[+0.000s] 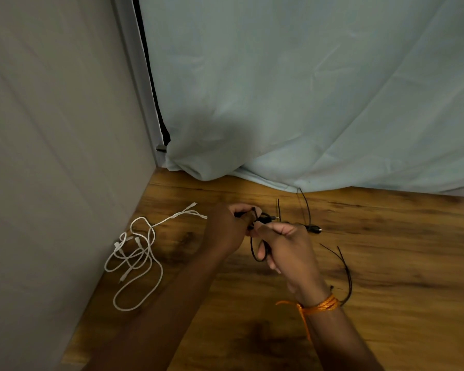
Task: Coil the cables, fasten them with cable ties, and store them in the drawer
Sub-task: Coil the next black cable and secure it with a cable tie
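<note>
Head view showed left hand (225, 226) and right hand (287, 247) gripping a half-coiled black cable (257, 236) mid-frame, while white cables (134, 261) lay loose lower left, still untied.

The hands (227, 227) (287, 250) hide most of the black cable (251, 247), apparently its coiled middle.

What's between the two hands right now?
The black cable bridges the gap. The left hand and the right hand both grip it, and a loop of it hangs below. This shows in the head view.
</note>
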